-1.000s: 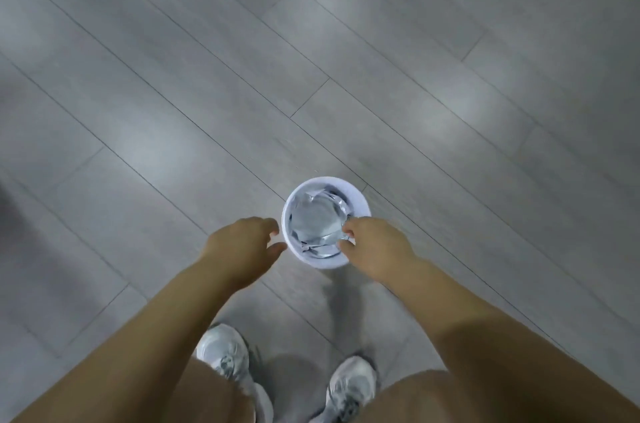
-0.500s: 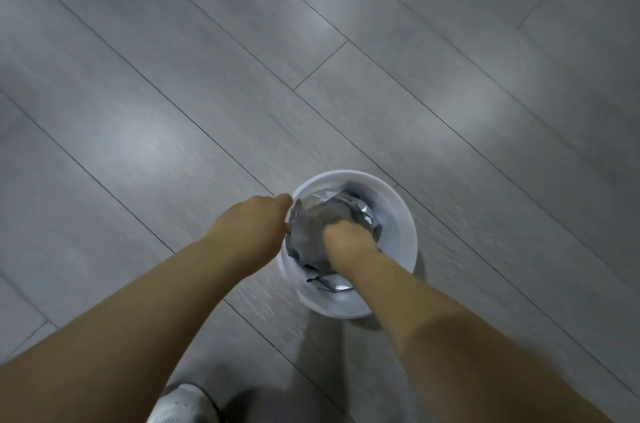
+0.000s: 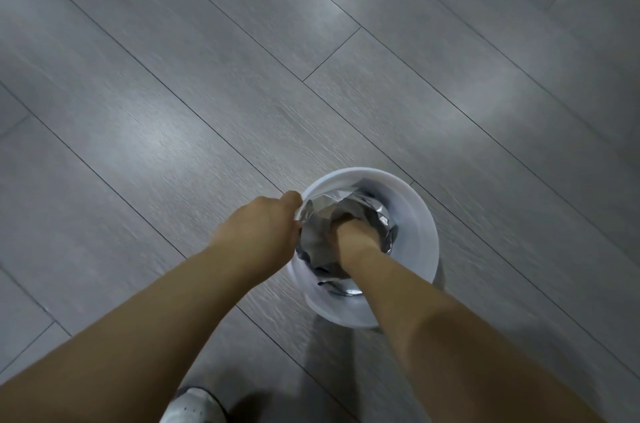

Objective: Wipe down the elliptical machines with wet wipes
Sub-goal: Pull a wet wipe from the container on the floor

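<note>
Head view looks straight down at a white plastic bucket [image 3: 420, 239] standing on grey plank flooring [image 3: 207, 76]. Inside it sits a crinkled silver foil bag [image 3: 317, 232], probably the wet-wipe refill pack. Her left hand [image 3: 263, 225] pinches the bag's edge at the bucket rim, closed on it. Her right hand [image 3: 353, 232] is plunged wrist-deep into the bag; I cannot tell whether its fingers are spread or gripping anything. No elliptical is in sight. This looks like fetching a wipe; next she needs to draw one out cleanly while the left hand steadies the bag.
</note>
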Motion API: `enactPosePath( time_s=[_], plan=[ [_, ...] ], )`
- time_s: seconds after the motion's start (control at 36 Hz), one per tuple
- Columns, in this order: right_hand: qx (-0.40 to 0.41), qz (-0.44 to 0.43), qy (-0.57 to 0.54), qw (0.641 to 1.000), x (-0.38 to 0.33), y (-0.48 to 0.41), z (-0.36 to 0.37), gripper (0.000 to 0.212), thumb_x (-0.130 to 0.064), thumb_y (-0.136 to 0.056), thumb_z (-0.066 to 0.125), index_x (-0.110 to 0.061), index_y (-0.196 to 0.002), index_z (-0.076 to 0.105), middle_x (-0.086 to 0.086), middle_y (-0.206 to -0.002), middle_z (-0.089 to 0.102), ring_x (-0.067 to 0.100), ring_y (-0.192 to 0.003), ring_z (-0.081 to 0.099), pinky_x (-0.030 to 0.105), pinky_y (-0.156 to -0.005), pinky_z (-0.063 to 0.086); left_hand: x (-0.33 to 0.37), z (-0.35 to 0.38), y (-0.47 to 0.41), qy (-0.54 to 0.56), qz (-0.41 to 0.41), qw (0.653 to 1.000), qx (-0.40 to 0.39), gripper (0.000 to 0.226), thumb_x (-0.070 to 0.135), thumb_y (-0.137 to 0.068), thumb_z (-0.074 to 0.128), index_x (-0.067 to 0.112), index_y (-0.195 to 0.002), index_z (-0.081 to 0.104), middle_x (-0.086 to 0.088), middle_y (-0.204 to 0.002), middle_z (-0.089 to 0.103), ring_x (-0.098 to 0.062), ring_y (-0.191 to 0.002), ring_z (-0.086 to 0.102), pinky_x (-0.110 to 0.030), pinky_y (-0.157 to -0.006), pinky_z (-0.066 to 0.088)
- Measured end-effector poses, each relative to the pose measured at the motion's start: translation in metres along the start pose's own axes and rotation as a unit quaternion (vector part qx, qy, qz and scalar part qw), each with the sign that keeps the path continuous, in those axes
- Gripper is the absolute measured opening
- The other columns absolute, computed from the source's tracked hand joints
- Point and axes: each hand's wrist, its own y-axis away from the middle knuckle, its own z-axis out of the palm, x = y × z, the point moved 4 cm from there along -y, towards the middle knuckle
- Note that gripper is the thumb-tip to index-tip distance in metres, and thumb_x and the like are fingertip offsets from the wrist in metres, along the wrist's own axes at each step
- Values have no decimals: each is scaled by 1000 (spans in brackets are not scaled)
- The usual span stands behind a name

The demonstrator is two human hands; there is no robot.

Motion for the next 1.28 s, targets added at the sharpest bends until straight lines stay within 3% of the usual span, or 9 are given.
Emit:
enactPosePath(
  time_s=[0.17, 0.28, 0.47, 0.58, 0.78, 0.94, 1.08, 1.17, 1.28],
  plan=[
    [-4, -29, 97, 995, 4, 12, -1, 46, -23, -96, 49, -6, -137, 42, 15, -142, 42, 33, -131, 38, 41, -112, 29, 5, -3, -2, -4, 3, 1000, 7, 28, 25, -96, 43, 17, -123, 45, -7, -96, 62, -23, -80, 61, -39, -70, 56],
    [61, -93, 187, 976, 5, 25, -4, 37, -14, -90, 57, -5, -126, 54, 15, -129, 55, 30, -119, 51, 38, -102, 39, 5, -2, 1, 2, 5, 1000, 13, 26, 23, -96, 43, 16, -121, 47, -8, -93, 61, -24, -78, 60, -38, -67, 55],
    [101, -145, 170, 969, 9, 43, -12, 32, -1, -88, 52, -1, -120, 54, 16, -117, 63, 31, -107, 60, 37, -89, 47, 4, -3, 4, 4, 22, 1000, 18, 27, 23, -96, 45, 15, -122, 47, -9, -93, 62, -25, -79, 61, -37, -67, 54],
    [103, -153, 184, 965, 10, 50, -13, 22, -2, -88, 52, -5, -106, 65, 15, -105, 67, 31, -100, 62, 35, -81, 48, 3, -3, 3, -5, 23, 1000, 19, 29, 19, -94, 49, 16, -122, 46, -8, -95, 61, -26, -81, 61, -39, -69, 56],
    [160, -188, 115, 962, 18, 66, -25, 14, -11, -89, 58, -15, -98, 69, 7, -105, 60, 28, -93, 61, 36, -80, 52, 4, -5, 5, -8, 27, 999, 21, 32, 24, -94, 50, 16, -124, 46, -7, -98, 62, -25, -84, 62, -38, -71, 55],
    [187, -189, 47, 963, 33, 91, -34, 9, -13, -94, 54, -14, -100, 61, 6, -96, 65, 20, -79, 56, 28, -66, 40, 6, -9, 7, 4, 57, 995, 82, 37, 26, -93, 49, 18, -129, 45, -3, -115, 47, -23, -98, 53, -36, -78, 51],
    [195, -179, -122, 957, 48, 114, -47, 28, 0, -88, 59, -17, -109, 67, -5, -94, 64, 2, -82, 56, 19, -79, 44, 17, -15, 15, 43, 101, 986, 125, 46, 35, -91, 56, 21, -134, 46, -2, -120, 44, -22, -111, 41, -29, -85, 41],
    [208, -202, -174, 941, 54, 125, -53, 28, -1, -86, 62, -17, -107, 72, -5, -100, 67, 11, -93, 62, 30, -91, 51, 25, -19, 19, 80, 122, 983, 112, 47, 41, -90, 55, 23, -134, 47, 1, -126, 47, -18, -115, 37, -27, -91, 35],
    [240, -243, -179, 923, 60, 130, -54, 18, -13, -83, 70, -23, -97, 75, -21, -86, 59, 7, -86, 61, 32, -85, 52, 35, -17, 21, 106, 145, 983, 42, 51, 39, -91, 54, 26, -139, 41, 5, -137, 46, -18, -123, 33, -30, -99, 32]
  ],
)
